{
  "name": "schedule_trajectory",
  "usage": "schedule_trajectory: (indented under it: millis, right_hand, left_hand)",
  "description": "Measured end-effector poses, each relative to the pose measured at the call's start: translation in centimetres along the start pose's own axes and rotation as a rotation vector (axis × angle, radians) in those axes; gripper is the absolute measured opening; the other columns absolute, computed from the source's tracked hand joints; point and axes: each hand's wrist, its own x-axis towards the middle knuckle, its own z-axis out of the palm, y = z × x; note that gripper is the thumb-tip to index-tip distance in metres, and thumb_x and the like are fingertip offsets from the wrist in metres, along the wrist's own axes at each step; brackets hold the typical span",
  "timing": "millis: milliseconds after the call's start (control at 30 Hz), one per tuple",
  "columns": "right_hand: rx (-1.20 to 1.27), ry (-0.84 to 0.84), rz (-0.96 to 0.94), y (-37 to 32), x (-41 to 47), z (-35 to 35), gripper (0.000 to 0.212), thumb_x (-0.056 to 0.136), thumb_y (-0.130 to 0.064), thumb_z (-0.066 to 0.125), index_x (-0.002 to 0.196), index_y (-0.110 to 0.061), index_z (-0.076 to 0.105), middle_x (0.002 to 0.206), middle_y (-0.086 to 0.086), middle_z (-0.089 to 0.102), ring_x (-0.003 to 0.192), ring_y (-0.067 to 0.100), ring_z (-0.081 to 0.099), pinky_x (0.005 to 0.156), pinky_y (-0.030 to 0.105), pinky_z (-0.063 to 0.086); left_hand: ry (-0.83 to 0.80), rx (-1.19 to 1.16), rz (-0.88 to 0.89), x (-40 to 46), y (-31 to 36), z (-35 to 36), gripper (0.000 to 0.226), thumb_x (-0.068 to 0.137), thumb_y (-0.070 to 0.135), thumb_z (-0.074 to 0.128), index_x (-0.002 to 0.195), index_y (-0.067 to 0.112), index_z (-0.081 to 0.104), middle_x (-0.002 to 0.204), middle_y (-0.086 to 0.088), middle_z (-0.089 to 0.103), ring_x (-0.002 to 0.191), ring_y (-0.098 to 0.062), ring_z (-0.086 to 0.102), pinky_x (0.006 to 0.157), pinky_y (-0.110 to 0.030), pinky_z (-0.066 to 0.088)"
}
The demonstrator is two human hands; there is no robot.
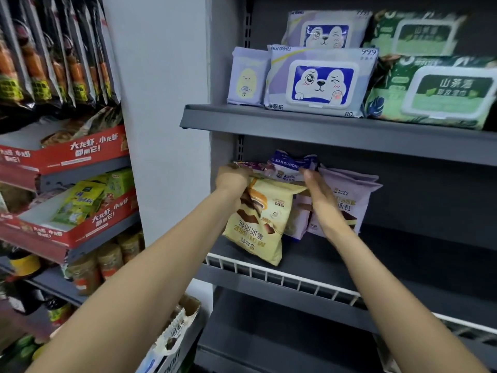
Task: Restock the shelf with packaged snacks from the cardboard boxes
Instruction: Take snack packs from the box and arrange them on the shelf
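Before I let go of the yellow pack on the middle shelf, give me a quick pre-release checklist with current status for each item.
1. Left hand grips the top of the yellow snack pack: ok.
2. Yellow pack right way up: not ok, its print reads upside down.
3. Pack bottom seated on the middle shelf behind the white wire rail: cannot tell, it leans forward near the rail.
4. Right hand steadies the purple packs: ok, fingers lie flat against them.
5. Free shelf space to the right: ok.
6. More stock in the cardboard box below: ok, packs visible.
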Motion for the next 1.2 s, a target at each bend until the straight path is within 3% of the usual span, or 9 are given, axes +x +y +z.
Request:
schedule_trajectory:
  millis: [133, 233, 367, 533, 667, 767, 867, 967, 1200]
  right_hand:
    - [-0.074, -0.275, 0.015, -3.5, -2.0, -1.1, 0.043, 0.081, -0.038, 0.067, 0.122, -0.026, 0.058, 0.118, -0.001, 0.063, 0.099, 0.009, 0.063, 0.083, 0.03, 0.057]
    - [-0.076, -0.084, 0.028, -3.7, -2.5, -1.3, 0.047, 0.079, -0.011, 0.073, 0.122, -0.024, 0.059, 0.104, -0.002, 0.067, 0.085, 0.009, 0.067, 0.067, 0.031, 0.061]
    - [0.373, 0.34, 0.114, -2.4, -3.3, -2.1, 0.042, 0.085, -0.01, 0.068, 0.125, -0.01, 0.056, 0.111, 0.01, 0.067, 0.093, 0.023, 0.067, 0.072, 0.041, 0.06]
    - [0.844, 0.468, 0.221, -1.4, -4.7, -2.7, 0.029, 0.089, -0.009, 0.061, 0.117, -0.011, 0.055, 0.109, 0.011, 0.064, 0.1, 0.025, 0.063, 0.079, 0.042, 0.058]
    - [0.436, 0.384, 0.305, -0.1, -5.4, -6.2, 0.027, 0.082, -0.011, 0.068, 0.107, -0.01, 0.058, 0.111, 0.013, 0.065, 0.092, 0.022, 0.065, 0.074, 0.031, 0.055]
    - [-0.223, 0.429, 0.159, 0.6, -5.1, -10.5, 0.084, 0.07, -0.022, 0.082, 0.139, -0.015, 0.035, 0.14, 0.014, 0.041, 0.126, 0.026, 0.043, 0.097, 0.032, 0.044]
    - [-0.631, 0.237, 0.029, 0.1, -4.3, -13.8, 0.114, 0.06, -0.033, 0.088, 0.148, -0.025, 0.017, 0.149, 0.011, 0.026, 0.14, 0.028, 0.022, 0.114, 0.04, 0.026]
    - [-0.411, 0.038, 0.084, 0.9, -3.0, -16.9, 0.08, 0.062, -0.024, 0.087, 0.128, -0.022, 0.043, 0.124, 0.0, 0.06, 0.118, 0.02, 0.055, 0.102, 0.041, 0.045]
    - [-0.291, 0.463, 0.126, 6.1, 1.5, -22.3, 0.054, 0.077, -0.022, 0.077, 0.124, -0.009, 0.053, 0.117, 0.007, 0.066, 0.11, 0.025, 0.061, 0.095, 0.036, 0.049]
  left_hand:
    - [-0.072, 0.074, 0.114, -0.9, 0.3, 1.4, 0.022, 0.092, 0.01, 0.054, 0.114, 0.008, 0.056, 0.104, -0.017, 0.064, 0.094, -0.033, 0.064, 0.078, -0.036, 0.054]
    - [-0.163, 0.031, 0.146, -1.0, 0.0, 1.9, 0.019, 0.091, 0.027, 0.059, 0.104, 0.013, 0.056, 0.091, -0.011, 0.064, 0.084, -0.029, 0.063, 0.077, -0.038, 0.052]
    - [-0.073, 0.186, 0.024, -0.7, -1.2, 2.0, 0.08, 0.064, 0.063, 0.061, 0.126, 0.015, 0.05, 0.13, -0.01, 0.054, 0.119, -0.029, 0.05, 0.101, -0.038, 0.043]
    - [-0.461, 0.043, -0.197, -2.3, -2.5, 3.3, 0.076, 0.074, 0.055, 0.07, 0.133, 0.015, 0.043, 0.121, -0.008, 0.06, 0.092, -0.024, 0.065, 0.066, -0.029, 0.054]
    - [-0.433, -0.025, -0.072, -2.3, -3.1, 5.1, 0.055, 0.075, 0.017, 0.078, 0.123, 0.006, 0.052, 0.116, -0.013, 0.065, 0.084, -0.022, 0.068, 0.065, -0.029, 0.061]
    - [-0.488, 0.411, 0.282, -2.3, -2.7, 7.0, 0.063, 0.07, 0.017, 0.082, 0.125, 0.009, 0.051, 0.123, -0.007, 0.062, 0.108, -0.024, 0.061, 0.092, -0.038, 0.053]
    - [-0.644, 0.809, 0.595, -3.9, -1.4, 10.2, 0.07, 0.074, 0.022, 0.079, 0.135, 0.013, 0.046, 0.128, -0.003, 0.058, 0.117, -0.021, 0.054, 0.084, -0.019, 0.041]
    - [-0.68, 0.859, 0.722, -5.0, -0.6, 14.1, 0.071, 0.076, 0.024, 0.076, 0.138, 0.019, 0.043, 0.135, -0.002, 0.054, 0.123, -0.02, 0.051, 0.089, -0.017, 0.034]
    - [-0.294, 1.249, 0.899, -4.0, -2.7, 18.4, 0.088, 0.08, 0.032, 0.071, 0.148, 0.023, 0.018, 0.152, -0.006, 0.023, 0.139, -0.029, 0.027, 0.111, -0.041, 0.024]
